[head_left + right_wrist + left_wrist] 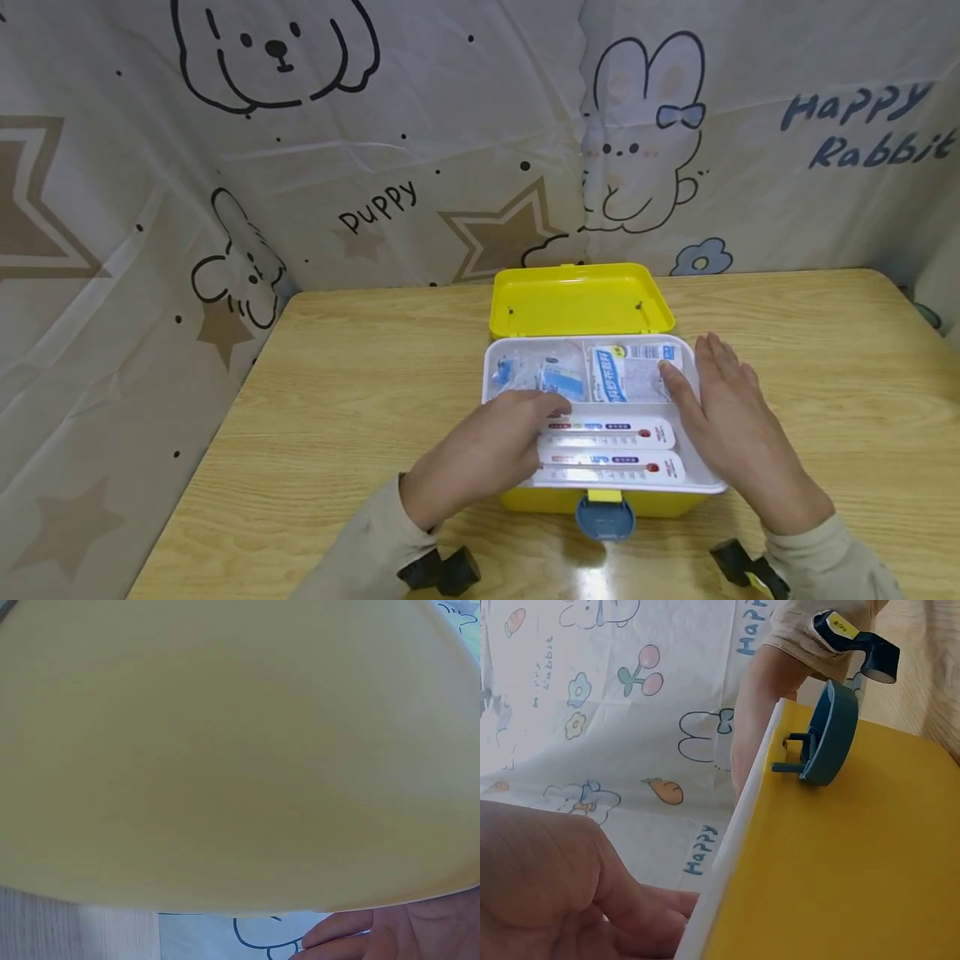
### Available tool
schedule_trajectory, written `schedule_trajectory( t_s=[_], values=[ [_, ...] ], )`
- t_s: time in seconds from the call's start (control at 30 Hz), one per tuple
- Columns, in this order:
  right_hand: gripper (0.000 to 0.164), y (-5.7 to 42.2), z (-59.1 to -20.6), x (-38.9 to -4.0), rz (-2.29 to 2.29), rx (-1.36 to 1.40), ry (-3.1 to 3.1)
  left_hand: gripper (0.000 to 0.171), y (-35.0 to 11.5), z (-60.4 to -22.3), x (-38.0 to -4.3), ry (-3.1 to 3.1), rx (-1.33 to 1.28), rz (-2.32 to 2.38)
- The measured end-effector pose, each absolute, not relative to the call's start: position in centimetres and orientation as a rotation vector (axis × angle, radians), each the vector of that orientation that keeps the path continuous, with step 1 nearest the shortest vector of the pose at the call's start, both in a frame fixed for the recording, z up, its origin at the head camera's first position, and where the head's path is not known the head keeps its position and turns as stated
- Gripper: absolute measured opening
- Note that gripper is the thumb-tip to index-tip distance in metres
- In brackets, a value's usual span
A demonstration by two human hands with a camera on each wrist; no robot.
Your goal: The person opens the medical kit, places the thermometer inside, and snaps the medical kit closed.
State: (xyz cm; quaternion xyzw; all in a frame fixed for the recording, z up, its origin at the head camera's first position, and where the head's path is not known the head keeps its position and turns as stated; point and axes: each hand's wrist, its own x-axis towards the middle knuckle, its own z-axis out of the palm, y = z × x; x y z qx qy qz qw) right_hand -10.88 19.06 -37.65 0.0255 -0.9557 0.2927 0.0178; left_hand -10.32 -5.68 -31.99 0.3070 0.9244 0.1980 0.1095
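Observation:
A yellow box [517, 500] holds a white divided tray [712, 486] with thermometers in clear-fronted cases [611, 468] in its front part. Behind these lie a white-and-blue gauze packet [637, 375] and a clear bag with blue-and-white contents [561, 379]. My left hand [487, 446] bends over the tray's left rim, covering the left ends of the cases; in the left wrist view its fingers meet the white rim. Along the right rim lies my right hand [738, 429], fingers straight, thumb reaching inward over the gauze packet. Yellow plastic fills most of the right wrist view.
The yellow lid [581, 302] is swung back behind the box. A blue-grey latch [606, 518] hangs down at the front. Everything stands on a wooden table [360, 400], with a printed cloth [420, 100] hanging behind and at the left.

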Motion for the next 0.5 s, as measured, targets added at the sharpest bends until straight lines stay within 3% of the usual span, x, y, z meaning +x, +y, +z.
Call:
schedule_trajectory(
  t_s=[0.23, 0.5],
  values=[
    [0.080, 19.1, -37.6, -10.9, 0.886, 0.078, -2.969, 0.018, -6.6, -31.9, -10.7, 2.922, 0.908, 0.843],
    [0.080, 19.7, -36.9, -11.2, 0.911, 0.121, -3.010, 0.023, -8.3, -32.7, -13.3, 3.175, 0.670, 1.126]
  ],
)
